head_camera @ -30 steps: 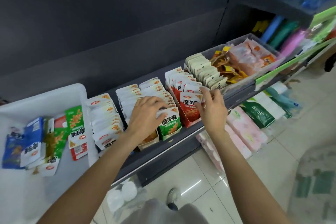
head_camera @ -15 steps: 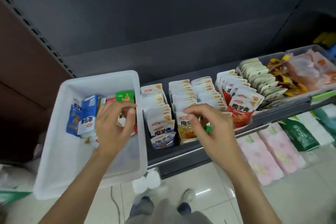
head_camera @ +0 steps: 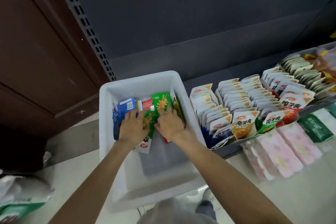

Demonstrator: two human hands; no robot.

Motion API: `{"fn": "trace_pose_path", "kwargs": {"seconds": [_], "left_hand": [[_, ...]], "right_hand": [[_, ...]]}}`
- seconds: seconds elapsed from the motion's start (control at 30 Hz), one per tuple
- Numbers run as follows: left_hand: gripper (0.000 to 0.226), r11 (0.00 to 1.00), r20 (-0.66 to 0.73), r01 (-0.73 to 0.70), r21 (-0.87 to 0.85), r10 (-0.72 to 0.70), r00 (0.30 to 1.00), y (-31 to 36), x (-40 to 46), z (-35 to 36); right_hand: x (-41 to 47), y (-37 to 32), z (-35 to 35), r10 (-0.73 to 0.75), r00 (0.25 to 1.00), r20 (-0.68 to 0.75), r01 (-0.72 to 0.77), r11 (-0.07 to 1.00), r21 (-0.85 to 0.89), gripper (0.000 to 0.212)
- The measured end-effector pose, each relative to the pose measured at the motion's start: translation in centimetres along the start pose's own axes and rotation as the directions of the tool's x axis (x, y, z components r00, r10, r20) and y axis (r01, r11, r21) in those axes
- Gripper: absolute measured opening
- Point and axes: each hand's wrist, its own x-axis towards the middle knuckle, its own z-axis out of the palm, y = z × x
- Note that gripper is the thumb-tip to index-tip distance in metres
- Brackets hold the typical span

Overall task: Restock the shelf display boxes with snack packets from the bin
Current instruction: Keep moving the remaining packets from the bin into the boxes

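Now both hands in white plastic bin [head_camera: 179, 85]: left hand [head_camera: 131, 126] fingers pinch glossy green packet [head_camera: 148, 127]; right hand [head_camera: 170, 123] fingers flat on packets.

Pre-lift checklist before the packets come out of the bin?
1. Both hands in the white bin: ok, left hand and right hand are on the packets.
2. Green packet secured: cannot tell, it lies between the hands, grip unclear.
3. Second green packet under the right fingers: ok, touched.
4. Stock left in bin: ok, blue packet and red ones remain.
5. Room in the green-fronted display box: cannot tell, rows look packed.
6. Path to shelf: ok, boxes sit right beside the bin.
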Motion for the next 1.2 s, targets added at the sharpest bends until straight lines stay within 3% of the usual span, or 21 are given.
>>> {"fn": "trace_pose_path", "kwargs": {"seconds": [0.1, 0.2, 0.3, 0.4, 0.47, 0.53, 0.57, 0.6, 0.63, 0.7, 0.73, 0.8, 0.87, 0.9, 0.97, 1.0, 1.03, 1.1, 1.2], "left_hand": [[0.057, 1.0, -0.011, -0.011, -0.001, 0.011, 1.0, -0.1, 0.4, 0.3], [0.054, 0.998, -0.043, 0.004, -0.058, -0.006, 0.999, -0.4, 0.7, 0.4], [0.051, 0.985, -0.052, 0.043, -0.17, -0.052, 0.997, -0.2, 0.9, 0.2], [0.051, 0.929, -0.072, 0.05, -0.366, -0.082, 0.994, 0.5, 0.4, -0.8], [0.04, 0.723, -0.028, 0.087, -0.685, -0.145, 0.989, 1.5, -0.4, -2.8], [0.03, 0.266, 0.147, 0.191, -0.945, -0.178, 0.973, 2.7, -1.3, -5.5], [0.033, 0.063, 0.221, 0.233, -0.971, -0.153, 0.963, 3.0, -1.6, -6.6], [0.035, -0.06, 0.257, 0.251, -0.966, -0.115, 0.96, 3.2, -1.8, -7.4], [0.038, -0.121, 0.266, 0.257, -0.959, -0.063, 0.962, 3.5, -2.1, -8.3], [0.045, -0.089, 0.264, 0.268, -0.959, 0.062, 0.963, 4.3, -2.7, -9.5], [0.047, -0.016, 0.264, 0.268, -0.963, 0.133, 0.955, 4.6, -2.9, -9.7], [0.051, 0.138, 0.257, 0.227, -0.964, 0.273, 0.927, 5.7, -3.6, -10.3], [0.049, 0.233, 0.203, 0.125, -0.964, 0.348, 0.915, 7.1, -4.1, -10.6], [0.046, 0.261, 0.158, 0.062, -0.963, 0.366, 0.917, 8.1, -4.5, -10.9], [0.041, 0.322, 0.055, -0.086, -0.943, 0.405, 0.913, 10.4, -5.1, -11.2], [0.039, 0.361, 0.001, -0.173, -0.916, 0.433, 0.901, 11.7, -5.3, -11.1], [0.04, 0.401, -0.041, -0.254, -0.88, 0.47, 0.882, 13.1, -5.6, -11.1], [0.045, 0.434, -0.085, -0.364, -0.824, 0.541, 0.836, 16.0, -6.1, -10.6], [0.05, 0.467, -0.108, -0.459, -0.756, 0.602, 0.791, 20.8, -6.7, -9.3]], "right_hand": [[1.6, -0.4, 2.4, 0.106, 0.994, -0.035, -0.109, 0.988, -0.112, 0.072], [1.3, -1.1, 2.6, 0.09, 0.992, -0.093, -0.106, 0.977, -0.187, 0.052], [-0.5, -1.5, 0.8, 0.048, 0.986, -0.158, -0.08, 0.977, -0.198, 0.032], [-3.1, -1.0, -1.7, 0.053, 0.978, -0.2, -0.087, 0.982, -0.165, 0.031], [-4.8, -0.3, -3.0, 0.042, 0.935, -0.353, -0.057, 0.998, -0.03, 0.033], [-6.5, 0.7, -4.2, -0.027, 0.843, -0.538, 0.062, 0.997, 0.048, 0.033], [-7.2, 1.6, -4.6, -0.098, 0.763, -0.639, 0.154, 0.987, 0.033, 0.028], [-8.0, 2.5, -5.0, -0.181, 0.664, -0.726, 0.259, 0.966, -0.005, 0.02], [-8.9, 3.3, -5.6, -0.238, 0.577, -0.781, 0.337, 0.941, -0.037, 0.019], [-10.3, 4.7, -6.8, -0.26, 0.464, -0.847, 0.402, 0.914, -0.06, 0.026], [-10.9, 5.3, -7.2, -0.245, 0.437, -0.865, 0.414, 0.909, -0.048, 0.021], [-12.0, 6.6, -7.8, -0.149, 0.483, -0.863, 0.399, 0.915, 0.065, 0.018], [-13.8, 7.7, -8.6, 0.043, 0.59, -0.807, 0.384, 0.864, 0.326, 0.024], [-14.8, 8.3, -9.1, 0.158, 0.652, -0.742, 0.378, 0.78, 0.499, 0.029], [-16.9, 9.8, -10.0, 0.343, 0.764, -0.546, 0.364, 0.47, 0.804, 0.033], [-17.8, 10.7, -10.4, 0.403, 0.796, -0.452, 0.348, 0.308, 0.886, 0.03], [-18.7, 11.8, -10.7, 0.439, 0.805, -0.4, 0.328, 0.232, 0.916, 0.023], [-20.4, 14.1, -11.3, 0.479, 0.792, -0.378, 0.305, 0.226, 0.925, 0.032], [-22.4, 18.0, -12.5, 0.501, 0.751, -0.431, 0.281, 0.348, 0.894, 0.042]]}}
